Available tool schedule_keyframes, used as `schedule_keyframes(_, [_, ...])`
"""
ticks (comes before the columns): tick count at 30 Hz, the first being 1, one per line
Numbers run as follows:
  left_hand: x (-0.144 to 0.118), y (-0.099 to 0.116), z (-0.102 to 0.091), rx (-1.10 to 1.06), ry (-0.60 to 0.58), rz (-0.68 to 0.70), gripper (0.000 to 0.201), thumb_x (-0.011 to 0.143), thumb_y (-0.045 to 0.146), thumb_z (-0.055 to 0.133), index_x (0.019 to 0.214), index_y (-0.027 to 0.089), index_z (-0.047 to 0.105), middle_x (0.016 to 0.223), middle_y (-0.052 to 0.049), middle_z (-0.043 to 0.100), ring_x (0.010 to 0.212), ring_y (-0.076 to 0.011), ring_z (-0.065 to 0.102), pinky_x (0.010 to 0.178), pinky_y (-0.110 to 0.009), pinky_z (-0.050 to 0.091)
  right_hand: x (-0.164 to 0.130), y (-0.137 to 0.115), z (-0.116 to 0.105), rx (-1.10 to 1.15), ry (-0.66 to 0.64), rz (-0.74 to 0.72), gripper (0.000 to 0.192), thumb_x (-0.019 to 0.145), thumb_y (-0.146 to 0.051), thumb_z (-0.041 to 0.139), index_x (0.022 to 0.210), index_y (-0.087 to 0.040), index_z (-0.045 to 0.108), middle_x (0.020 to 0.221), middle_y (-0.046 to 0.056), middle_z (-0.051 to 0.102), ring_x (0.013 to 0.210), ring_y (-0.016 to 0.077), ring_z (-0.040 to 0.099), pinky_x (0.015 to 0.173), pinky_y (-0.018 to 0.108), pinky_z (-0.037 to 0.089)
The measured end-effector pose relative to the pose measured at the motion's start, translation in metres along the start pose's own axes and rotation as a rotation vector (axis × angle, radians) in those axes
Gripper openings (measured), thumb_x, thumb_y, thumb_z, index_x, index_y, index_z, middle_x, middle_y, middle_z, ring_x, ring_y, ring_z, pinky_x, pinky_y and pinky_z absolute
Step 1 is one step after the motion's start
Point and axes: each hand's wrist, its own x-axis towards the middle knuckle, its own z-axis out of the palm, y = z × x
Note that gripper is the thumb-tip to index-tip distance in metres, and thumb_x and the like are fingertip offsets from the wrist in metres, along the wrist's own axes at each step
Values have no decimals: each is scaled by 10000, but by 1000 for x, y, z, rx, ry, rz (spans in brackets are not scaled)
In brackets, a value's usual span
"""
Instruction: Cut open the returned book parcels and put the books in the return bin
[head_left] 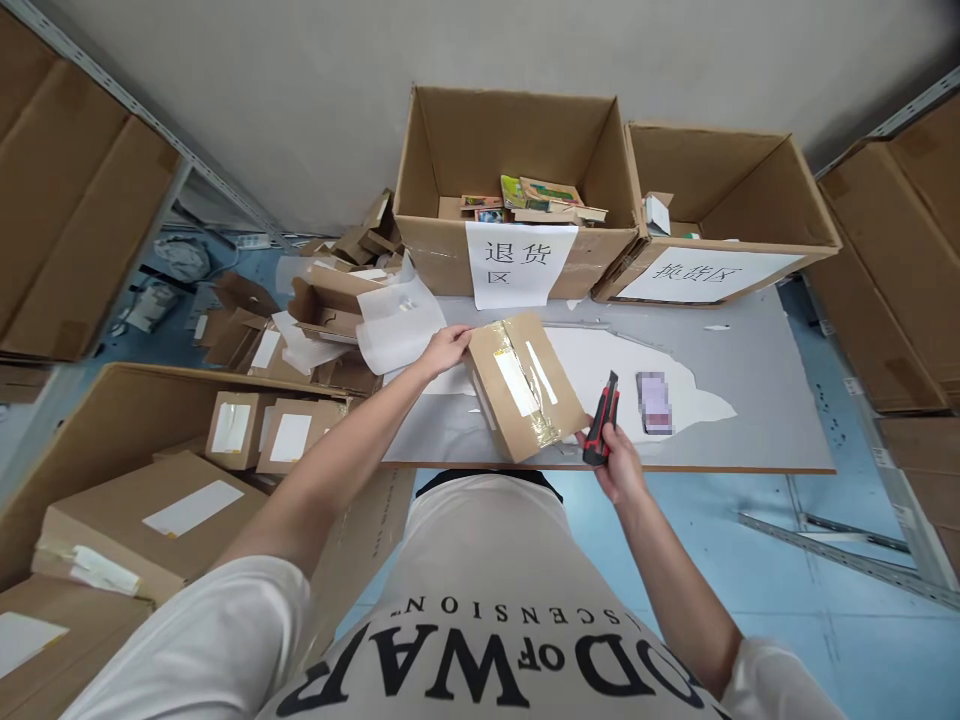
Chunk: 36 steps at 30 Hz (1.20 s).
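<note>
A taped cardboard box (529,375) with white labels is tilted over the near part of the table. My left hand (446,350) is closed on its upper left corner. In my right hand (621,465) is a red and black box cutter (602,420), pointing up and away from me. A fingertip of that hand reaches the box's lower right corner. Whether the cutter's blade is out I cannot tell. Right of the cutter, a phone-like object (655,403), blurred over, lies on the table.
Behind the grey table (772,400) edge area stand two large open cartons, one holding books (551,195), with a paper sign (521,265) on its front. Opened boxes (330,300) and white foam wrap (401,320) crowd the left. A big carton of parcels (150,510) sits nearer me.
</note>
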Motion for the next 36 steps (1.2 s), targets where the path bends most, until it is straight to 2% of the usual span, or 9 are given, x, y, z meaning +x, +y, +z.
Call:
schedule_keyframes(4, [-47,-19,-10,-40,82,31,446,797,451,587,1149,180,620,1106,-71,654,977,-199,615,862,-353,511,46,-46,9,-181,-95,-43,190,768,-365,671,882,-225,612,899,2,679,725,124,637,769,326,569])
schedule_keyframes(8, [-92,-45,-6,-109,208,58,525,793,500,581,1219,193,577,1205,-87,617,1029,-211,606,880,-360,512,88,-76,32,-354,-215,-56,195,750,-339,682,857,-203,593,791,8,660,624,119,595,630,278,541])
schedule_keyframes(12, [-123,-68,7,-221,304,21,583,746,526,626,1208,174,579,1213,-107,615,1069,-231,597,883,-358,513,116,-84,56,-533,-317,-69,218,749,-341,670,867,-190,565,724,4,631,587,111,557,569,247,486])
schedule_keyframes(17, [-143,-88,21,-313,350,-44,610,696,525,674,1164,143,590,1181,-139,631,1061,-253,609,875,-379,518,133,-75,68,-755,-319,-97,269,751,-396,641,869,-174,546,688,-7,588,550,101,502,508,224,406])
schedule_keyframes(25, [-148,-86,13,-45,333,-33,506,742,473,637,1100,117,600,1078,-148,673,1039,-258,628,883,-392,512,131,-51,51,-634,-369,-177,371,746,-479,619,968,-199,523,703,-24,574,569,100,508,535,233,417])
schedule_keyframes(29, [-146,-79,12,151,334,25,410,802,379,558,1127,132,589,1131,-132,656,1054,-244,623,936,-397,479,127,-45,43,-513,-339,-201,395,734,-497,624,989,-217,511,914,19,618,675,110,576,616,264,481])
schedule_keyframes(32, [-144,-72,14,425,388,125,478,816,296,504,1266,135,501,1330,-151,523,1220,-261,507,1024,-414,403,117,-42,24,-507,-287,-255,422,745,-511,613,1035,-230,489,1080,53,607,743,123,615,650,281,500])
schedule_keyframes(34, [-141,-64,17,615,368,238,539,810,234,471,1334,115,428,1462,-166,349,1353,-271,333,1082,-425,322,104,-36,4,-535,-233,-270,430,755,-524,599,1038,-223,480,1035,56,621,667,115,611,583,263,487])
schedule_keyframes(36, [-136,-54,24,786,277,349,560,807,198,443,1357,105,399,1510,-166,242,1409,-277,187,1116,-458,238,88,-28,-16,-544,-198,-244,427,762,-534,586,1022,-213,477,924,37,630,538,96,570,484,242,449])
